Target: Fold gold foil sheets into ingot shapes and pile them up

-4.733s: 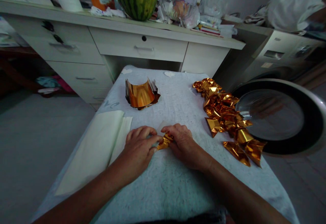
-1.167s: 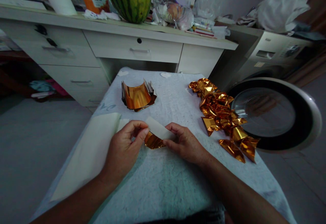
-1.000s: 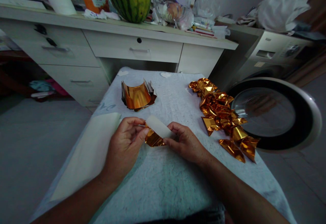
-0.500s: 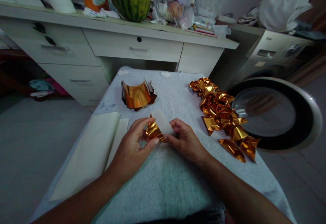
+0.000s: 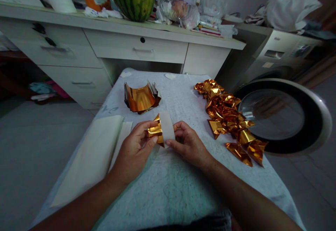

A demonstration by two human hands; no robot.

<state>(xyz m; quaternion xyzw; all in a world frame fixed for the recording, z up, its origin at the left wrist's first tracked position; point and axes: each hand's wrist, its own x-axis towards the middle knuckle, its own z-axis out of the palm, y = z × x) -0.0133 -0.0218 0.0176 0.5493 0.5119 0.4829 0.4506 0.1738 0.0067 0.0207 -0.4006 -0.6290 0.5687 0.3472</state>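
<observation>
Between my hands is a small piece of gold foil (image 5: 155, 130) with a white paper strip (image 5: 167, 127) against its right side. My left hand (image 5: 137, 147) pinches the foil at its left edge between thumb and fingers. The thumb and curled fingers of my right hand (image 5: 189, 143) grip the right edge of the white strip. Beyond them stands a curved stack of gold foil sheets (image 5: 141, 98). Folded gold foil pieces (image 5: 223, 107) lie in a long heap on the right. White paper sheets (image 5: 90, 161) lie beside my left forearm.
A pale cloth (image 5: 175, 185) covers the table. Behind it, a white counter (image 5: 162, 31) holds half a watermelon (image 5: 133, 0), a paper roll and plastic bags. The open round door (image 5: 283, 115) of a washing machine reaches close to the table's right edge.
The white strip and the gold foil have turned more upright between my hands. The strip now curves, and my left fingers have shifted slightly on the foil.
</observation>
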